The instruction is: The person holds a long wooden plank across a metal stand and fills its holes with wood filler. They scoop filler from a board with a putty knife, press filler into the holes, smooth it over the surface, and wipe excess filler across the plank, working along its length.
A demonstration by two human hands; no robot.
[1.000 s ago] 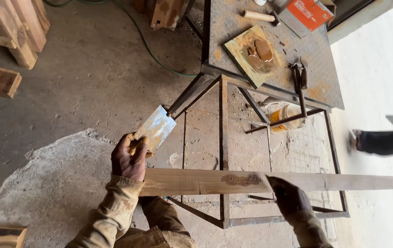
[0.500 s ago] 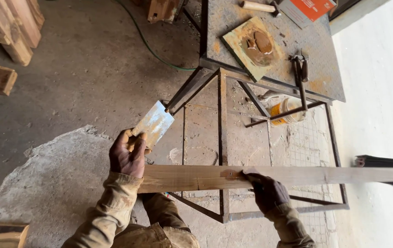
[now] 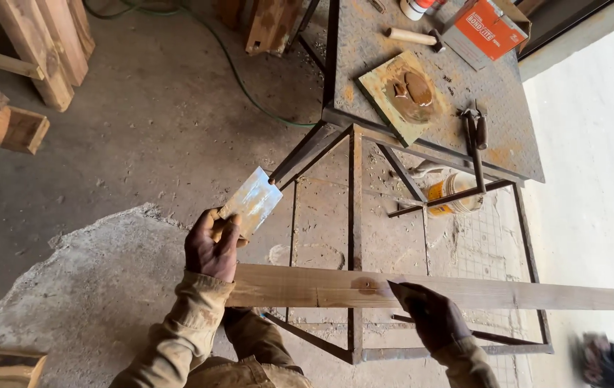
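Two hands are ours here, both gloved in grime. Largest before us is the metal table (image 3: 508, 144), its rusty frame standing over the concrete floor (image 3: 106, 179). Across its near legs we hold a long wooden plank (image 3: 508, 293) level. Our right hand (image 3: 433, 316) grips the plank's near edge close to its middle, beside a dark knot (image 3: 366, 285). Our left hand (image 3: 212, 244) sits just above the plank's left end, fingers closed on a flat metal scraper (image 3: 253, 201) that tilts up toward the table's near left corner. On the tabletop lie a board with brown filler (image 3: 402, 93), pliers (image 3: 475, 133) and an orange box (image 3: 485, 29).
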